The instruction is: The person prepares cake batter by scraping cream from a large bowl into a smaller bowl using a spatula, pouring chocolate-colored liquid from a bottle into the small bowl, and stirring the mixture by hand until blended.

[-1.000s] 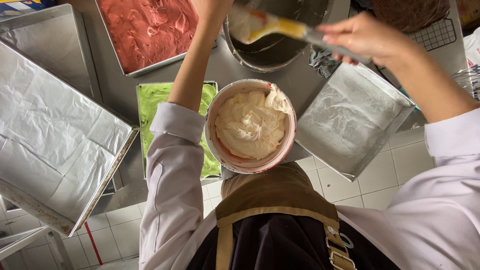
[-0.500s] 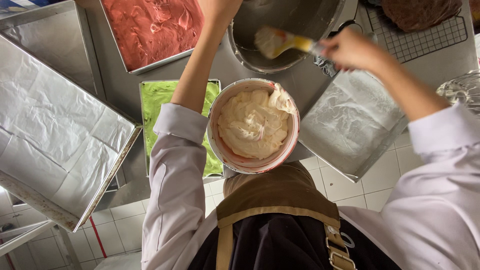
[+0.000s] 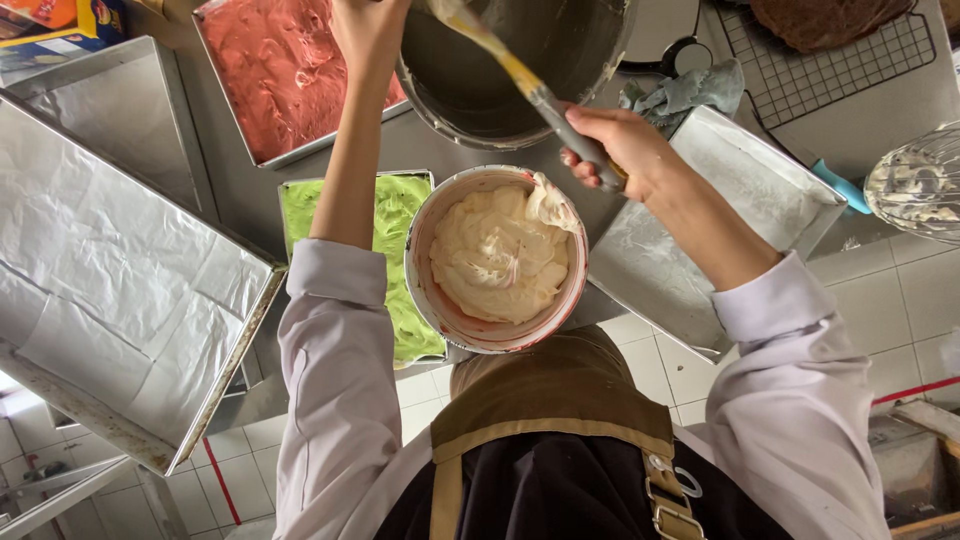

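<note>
My right hand [image 3: 615, 150] is clenched round the spatula [image 3: 520, 75], its blade inside the steel bowl [image 3: 520, 60] at top centre; my left hand [image 3: 365, 25] grips the bowl's rim; batter clinging to the blade could drip beside the cream-filled tub [image 3: 495, 260] below.

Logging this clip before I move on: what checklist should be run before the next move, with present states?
1. Left hand grips metal bowl at its rim: ok.
2. Right hand closed on spatula handle: ok.
3. Spatula blade inside metal bowl: ok.
4. Round bowl of cream batter close beneath: ok.
5. Paper-lined tray beside right hand empty: ok.
6. Batter left in metal bowl: cannot tell, top cut off.
</note>
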